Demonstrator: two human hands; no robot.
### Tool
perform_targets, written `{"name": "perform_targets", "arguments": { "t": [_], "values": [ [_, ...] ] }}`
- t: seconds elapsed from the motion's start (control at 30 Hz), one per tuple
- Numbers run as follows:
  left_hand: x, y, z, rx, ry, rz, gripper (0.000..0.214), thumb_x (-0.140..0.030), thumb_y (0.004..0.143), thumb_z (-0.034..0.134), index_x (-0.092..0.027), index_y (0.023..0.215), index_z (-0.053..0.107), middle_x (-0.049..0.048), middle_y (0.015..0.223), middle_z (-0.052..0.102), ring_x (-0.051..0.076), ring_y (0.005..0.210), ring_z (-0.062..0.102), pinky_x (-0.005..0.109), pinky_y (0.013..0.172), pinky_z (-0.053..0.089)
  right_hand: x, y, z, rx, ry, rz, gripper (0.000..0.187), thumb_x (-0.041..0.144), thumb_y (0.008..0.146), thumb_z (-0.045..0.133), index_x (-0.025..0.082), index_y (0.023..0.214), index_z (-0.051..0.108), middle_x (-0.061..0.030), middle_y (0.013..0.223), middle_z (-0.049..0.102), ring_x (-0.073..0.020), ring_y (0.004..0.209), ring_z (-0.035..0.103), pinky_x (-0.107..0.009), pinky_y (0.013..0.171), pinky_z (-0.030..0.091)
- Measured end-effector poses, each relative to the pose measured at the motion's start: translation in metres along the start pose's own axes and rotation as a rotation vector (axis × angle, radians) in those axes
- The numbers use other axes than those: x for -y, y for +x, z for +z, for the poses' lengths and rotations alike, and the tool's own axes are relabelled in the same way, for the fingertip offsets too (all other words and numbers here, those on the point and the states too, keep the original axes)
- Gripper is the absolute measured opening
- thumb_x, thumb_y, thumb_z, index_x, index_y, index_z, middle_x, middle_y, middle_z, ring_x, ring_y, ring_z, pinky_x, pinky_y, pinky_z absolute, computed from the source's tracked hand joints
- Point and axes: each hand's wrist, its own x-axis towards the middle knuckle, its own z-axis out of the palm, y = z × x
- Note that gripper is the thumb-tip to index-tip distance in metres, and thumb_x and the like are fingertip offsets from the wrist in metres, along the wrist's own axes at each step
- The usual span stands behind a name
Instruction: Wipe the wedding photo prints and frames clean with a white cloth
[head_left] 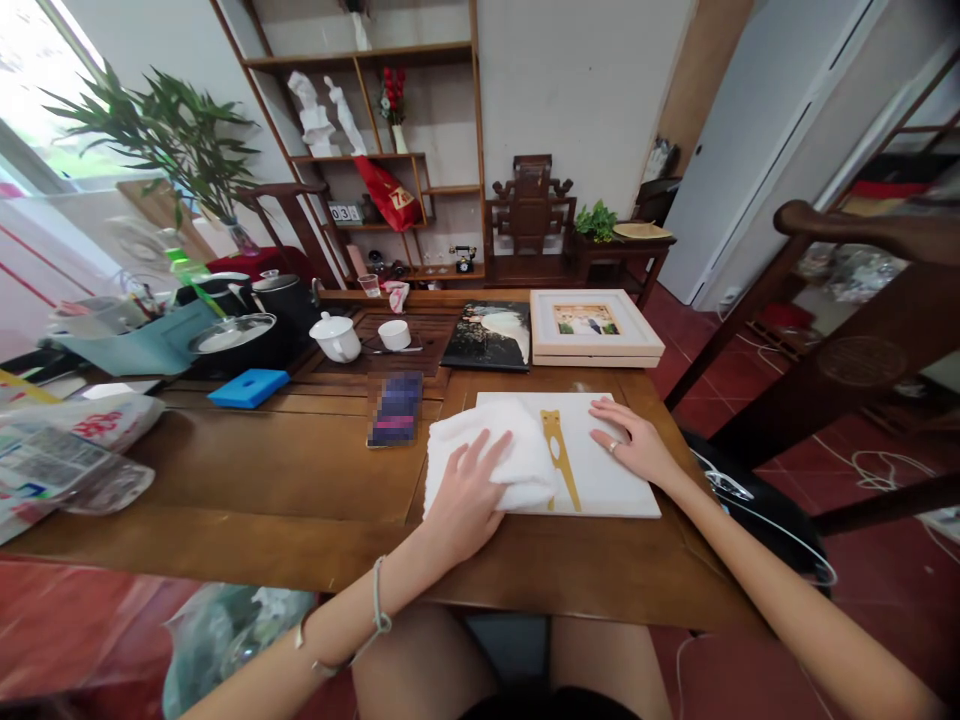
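A folded white towel (pixel 457 425) lies over the left part of a flat white panel (pixel 600 470) near the table's front edge. My left hand (pixel 466 500) rests on top of the towel, fingers stretched out and slightly apart. A gold, long-legged cat-like figure (pixel 555 450) shows on the panel beside the towel, its lower left part close to the cloth. On the panel's right side, my right hand (pixel 634 440) lies with fingers extended, touching the surface near the upper right corner. Whatever part of the panel lies beneath the towel is hidden.
Behind the panel are a dark photo album (pixel 487 335) and a light-framed picture (pixel 596 345). A blurred-out phone (pixel 395 410), a blue block (pixel 249 388), a white lidded teacup (pixel 335 337) and plastic bags (pixel 75 460) lie leftward. A wooden chair (pixel 817 370) stands at right.
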Motion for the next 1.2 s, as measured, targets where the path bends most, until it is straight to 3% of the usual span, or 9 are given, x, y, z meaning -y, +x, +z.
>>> {"name": "perform_targets", "arguments": {
  "t": [0.13,0.43,0.53,0.7,0.8,0.9,1.03,1.13,1.2],
  "values": [
    [0.016,0.013,0.001,0.017,-0.06,-0.034,0.026,-0.023,0.08,0.065,-0.018,0.105,0.074,0.0151,0.158,0.027,0.041,0.143,0.028,0.056,0.11,0.033,0.002,-0.005,0.001,0.012,-0.061,-0.033,0.038,0.038,0.087,0.057,0.02,0.12,0.066,-0.013,0.132,0.061,-0.0298,0.132,0.048,-0.053,0.113,0.035],
    [0.046,0.046,0.004,0.082,-0.079,-0.004,0.03,-0.013,0.083,0.054,-0.017,0.107,0.072,0.004,0.16,0.026,0.04,0.147,0.016,0.059,0.115,0.026,0.008,-0.006,0.001,0.064,-0.126,-0.056,0.042,0.037,0.093,0.048,0.017,0.128,0.06,-0.0127,0.139,0.056,-0.0265,0.134,0.045,-0.05,0.113,0.036],
    [0.03,0.029,0.001,0.102,-0.094,-0.013,0.027,-0.011,0.083,0.053,-0.016,0.1,0.073,0.0043,0.159,0.028,0.039,0.147,0.017,0.059,0.116,0.026,0.011,-0.007,0.002,0.045,-0.117,-0.061,0.039,0.035,0.093,0.048,0.018,0.125,0.062,-0.0124,0.135,0.059,-0.0261,0.129,0.051,-0.049,0.111,0.038],
    [-0.016,-0.027,-0.004,0.06,-0.094,0.041,0.016,-0.016,0.079,0.061,-0.018,0.088,0.075,0.0035,0.162,0.019,0.043,0.146,0.015,0.064,0.115,0.024,0.012,-0.007,0.001,0.068,-0.089,-0.028,0.041,0.035,0.092,0.049,0.017,0.127,0.061,-0.0132,0.137,0.058,-0.0276,0.132,0.048,-0.051,0.112,0.037],
    [-0.023,-0.04,-0.003,0.041,-0.115,0.049,0.016,-0.019,0.078,0.064,-0.022,0.09,0.076,-0.0008,0.162,0.017,0.042,0.146,0.017,0.062,0.115,0.025,0.011,-0.008,0.001,0.105,-0.063,0.02,0.045,0.038,0.092,0.05,0.019,0.132,0.058,-0.0115,0.141,0.054,-0.0279,0.136,0.043,-0.051,0.114,0.033],
    [-0.005,-0.02,-0.003,0.064,-0.134,0.027,0.031,-0.015,0.079,0.061,-0.026,0.104,0.074,-0.0018,0.161,0.022,0.038,0.147,0.018,0.062,0.116,0.024,0.01,-0.009,0.003,0.084,-0.069,0.011,0.046,0.039,0.091,0.051,0.02,0.133,0.057,-0.0117,0.143,0.053,-0.0285,0.136,0.043,-0.052,0.114,0.033],
    [0.038,0.039,-0.001,0.146,-0.137,-0.002,0.029,-0.017,0.082,0.058,-0.02,0.107,0.072,0.0059,0.159,0.028,0.04,0.147,0.018,0.066,0.113,0.024,0.01,-0.01,0.005,0.044,-0.068,-0.021,0.044,0.039,0.091,0.052,0.024,0.132,0.058,-0.0102,0.141,0.055,-0.0288,0.133,0.046,-0.053,0.113,0.034],
    [0.061,0.074,0.003,0.114,-0.128,-0.037,0.029,-0.024,0.089,0.055,-0.019,0.113,0.07,0.0073,0.158,0.029,0.039,0.146,0.021,0.064,0.112,0.027,0.01,-0.01,0.005,0.04,-0.062,-0.018,0.043,0.04,0.091,0.052,0.024,0.13,0.059,-0.0097,0.14,0.055,-0.0289,0.132,0.047,-0.053,0.113,0.035],
    [0.064,0.081,0.006,0.083,-0.107,-0.042,0.029,-0.025,0.091,0.053,-0.02,0.115,0.069,0.006,0.157,0.033,0.037,0.146,0.022,0.062,0.112,0.028,0.01,-0.01,0.004,0.044,-0.066,-0.014,0.043,0.04,0.091,0.052,0.023,0.13,0.06,-0.0103,0.14,0.055,-0.029,0.132,0.047,-0.052,0.113,0.035]
  ]
}}
